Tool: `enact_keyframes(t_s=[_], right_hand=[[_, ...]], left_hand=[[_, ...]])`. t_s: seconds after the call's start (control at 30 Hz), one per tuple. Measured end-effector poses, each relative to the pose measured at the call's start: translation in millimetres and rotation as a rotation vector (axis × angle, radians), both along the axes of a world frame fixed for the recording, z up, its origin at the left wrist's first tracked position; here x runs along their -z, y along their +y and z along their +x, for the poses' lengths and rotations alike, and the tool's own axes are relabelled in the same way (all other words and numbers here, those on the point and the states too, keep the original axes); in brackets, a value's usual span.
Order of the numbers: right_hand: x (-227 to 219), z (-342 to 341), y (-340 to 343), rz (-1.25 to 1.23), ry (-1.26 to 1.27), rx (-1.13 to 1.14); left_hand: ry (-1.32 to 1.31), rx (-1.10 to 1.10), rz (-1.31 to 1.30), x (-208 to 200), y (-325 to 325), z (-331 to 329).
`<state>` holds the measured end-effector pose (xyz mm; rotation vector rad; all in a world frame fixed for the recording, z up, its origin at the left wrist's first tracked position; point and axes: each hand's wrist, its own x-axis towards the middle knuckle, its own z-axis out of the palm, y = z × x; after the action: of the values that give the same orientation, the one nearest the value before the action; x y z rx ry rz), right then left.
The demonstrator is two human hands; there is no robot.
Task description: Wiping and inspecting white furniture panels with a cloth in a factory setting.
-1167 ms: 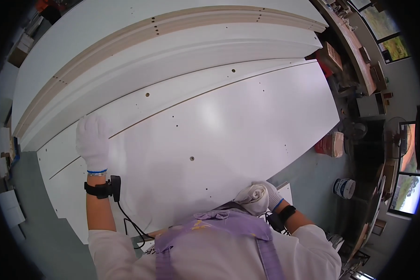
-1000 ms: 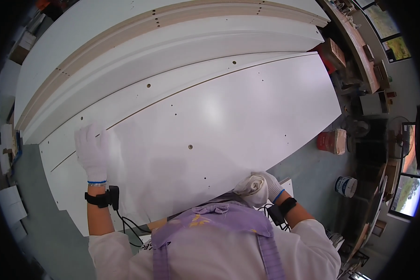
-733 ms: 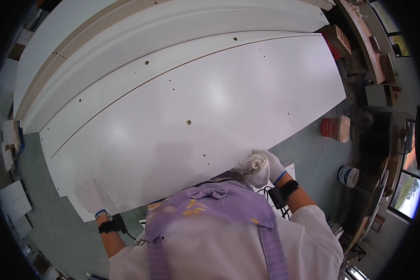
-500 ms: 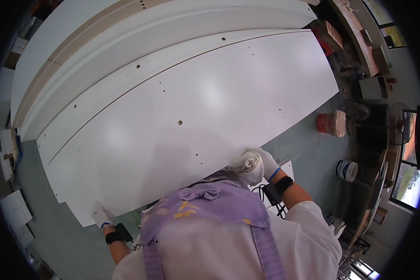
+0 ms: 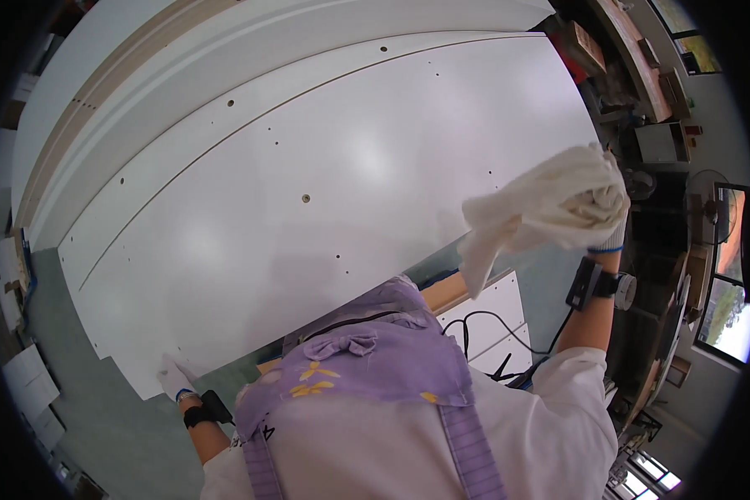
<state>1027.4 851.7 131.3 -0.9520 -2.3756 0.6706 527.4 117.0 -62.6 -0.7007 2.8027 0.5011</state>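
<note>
A large white panel [image 5: 375,200] with drilled holes and a long thin groove lies in front of me. My right hand [image 5: 617,225], in a white knit glove with a blue cuff edge, is closed on a bunched white cloth [image 5: 550,196]. It is held up at the right, with the cloth's loose end hanging toward the panel's near edge and hiding part of it. The cloth covers most of that hand's fingers. My left hand [image 5: 175,381], also gloved, rests at the panel's near left corner, fingers laid out on the surface.
A curved white piece [image 5: 283,37] with a raised rim stands beyond the panel. Drilled white boards [image 5: 496,304] and black cables [image 5: 508,329] are low at my right. White boxes [image 5: 29,375] stand at the left. Along the right wall are shelves and a fan [image 5: 710,204].
My right hand has lifted the cloth from the panel's near edge and swung it out to the right, where it has unfurled partly. My left hand stays at the corner.
</note>
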Motion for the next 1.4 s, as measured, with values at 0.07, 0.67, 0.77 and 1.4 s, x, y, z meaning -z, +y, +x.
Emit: enact_keyframes(t_s=[0.07, 0.67, 0.77, 1.4], right_hand=[[13.9, -35.4, 31.0, -0.623, 0.582, 0.149], [142.9, -311.3, -207.9, 0.181, -0.079, -1.154], [118.6, -310.4, -162.5, 0.117, -0.099, -0.769], [-29.1, -312.2, -386.6, -0.671, 0.167, -0.343]], left_hand=[[0.165, 0.010, 0.224, 16.0, -42.9, 2.5], [0.000, 0.126, -0.228, -20.9, 8.8, 21.6], [-0.054, 0.158, -0.319, -36.3, -6.7, 39.5], [0.271, 0.325, 0.234, -60.0, -161.2, -16.4]])
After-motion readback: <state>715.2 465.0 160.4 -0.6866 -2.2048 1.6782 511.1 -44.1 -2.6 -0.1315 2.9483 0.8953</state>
